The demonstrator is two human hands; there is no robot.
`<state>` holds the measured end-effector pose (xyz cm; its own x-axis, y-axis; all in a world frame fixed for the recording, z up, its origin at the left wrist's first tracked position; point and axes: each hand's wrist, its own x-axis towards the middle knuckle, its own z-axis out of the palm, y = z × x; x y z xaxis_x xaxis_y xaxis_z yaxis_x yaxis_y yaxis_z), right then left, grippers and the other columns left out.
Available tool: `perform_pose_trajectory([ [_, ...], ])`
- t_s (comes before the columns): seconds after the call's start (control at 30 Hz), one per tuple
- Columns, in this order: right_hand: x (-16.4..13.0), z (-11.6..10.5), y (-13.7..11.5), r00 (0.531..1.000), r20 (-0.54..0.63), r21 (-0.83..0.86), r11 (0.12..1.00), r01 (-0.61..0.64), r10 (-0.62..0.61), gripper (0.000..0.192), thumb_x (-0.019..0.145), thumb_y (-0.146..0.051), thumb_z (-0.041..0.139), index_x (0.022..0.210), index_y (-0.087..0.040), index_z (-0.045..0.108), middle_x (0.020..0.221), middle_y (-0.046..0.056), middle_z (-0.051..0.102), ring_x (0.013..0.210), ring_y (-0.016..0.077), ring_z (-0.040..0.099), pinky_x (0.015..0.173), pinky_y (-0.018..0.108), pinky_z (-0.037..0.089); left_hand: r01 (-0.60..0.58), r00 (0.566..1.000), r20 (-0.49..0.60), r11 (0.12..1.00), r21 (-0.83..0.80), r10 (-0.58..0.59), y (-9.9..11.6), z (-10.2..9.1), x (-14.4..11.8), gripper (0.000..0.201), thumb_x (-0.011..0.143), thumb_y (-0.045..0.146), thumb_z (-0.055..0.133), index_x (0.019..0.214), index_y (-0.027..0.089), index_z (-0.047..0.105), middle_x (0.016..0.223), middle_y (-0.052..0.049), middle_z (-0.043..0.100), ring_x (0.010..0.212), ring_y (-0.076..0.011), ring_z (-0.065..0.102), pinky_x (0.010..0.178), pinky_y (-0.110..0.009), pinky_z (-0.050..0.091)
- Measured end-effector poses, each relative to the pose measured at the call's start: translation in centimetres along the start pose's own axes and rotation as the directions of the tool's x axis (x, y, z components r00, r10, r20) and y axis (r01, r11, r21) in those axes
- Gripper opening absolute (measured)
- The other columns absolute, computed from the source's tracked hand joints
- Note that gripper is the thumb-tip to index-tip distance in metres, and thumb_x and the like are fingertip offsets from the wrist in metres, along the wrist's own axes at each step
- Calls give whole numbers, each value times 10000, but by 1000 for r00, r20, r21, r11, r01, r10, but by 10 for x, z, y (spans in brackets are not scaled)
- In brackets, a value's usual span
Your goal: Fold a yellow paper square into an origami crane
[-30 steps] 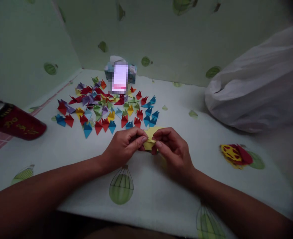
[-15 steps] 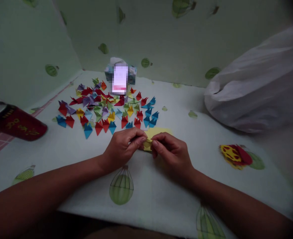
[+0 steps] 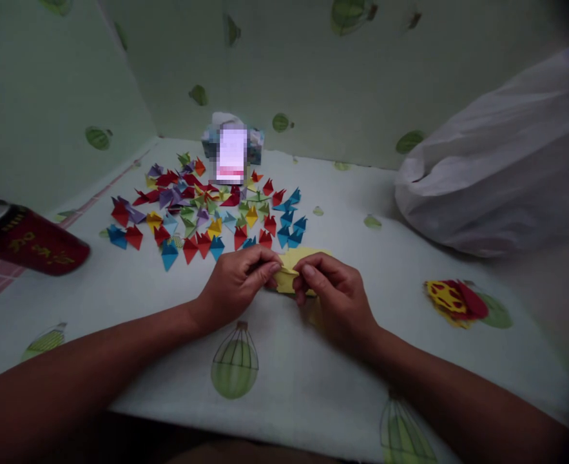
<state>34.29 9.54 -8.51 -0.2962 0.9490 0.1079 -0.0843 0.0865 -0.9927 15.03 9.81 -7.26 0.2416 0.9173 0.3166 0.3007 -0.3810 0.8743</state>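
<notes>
Head view
Left hand: grip closed, thumb and fingers pinching the left end of the yellow paper.
Right hand: grip closed on the paper's right end, fingertips meeting the left hand's.
Yellow paper: between both grips, low over the table.
Folded paper pieces: many colours, spread just beyond the grips.
Red can: lying well left of the left grip.
White bag: beyond the right grip, to its right.
</notes>
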Motion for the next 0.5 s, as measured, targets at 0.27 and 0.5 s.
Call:
perform_pose_trajectory([
  [0.27,3,0,-1,999,27,-123,992,40,-37,97,889,-268,627,856,-180,604,633,-30,594,506,104,565,510,242,456,126,992,18,982,-141,-125,2,1,2,103,902,239,593,858,154,629,631,16,665,587,-109,667,602,-201,543],
  [0.5,1,0,2,988,0,-405,903,142,-155,83,911,-234,580,841,-191,592,598,-26,587,519,117,548,518,253,440,288,957,122,904,-315,-262,-4,2,4,134,861,279,647,871,146,633,669,0,679,630,-121,669,648,-234,562],
])
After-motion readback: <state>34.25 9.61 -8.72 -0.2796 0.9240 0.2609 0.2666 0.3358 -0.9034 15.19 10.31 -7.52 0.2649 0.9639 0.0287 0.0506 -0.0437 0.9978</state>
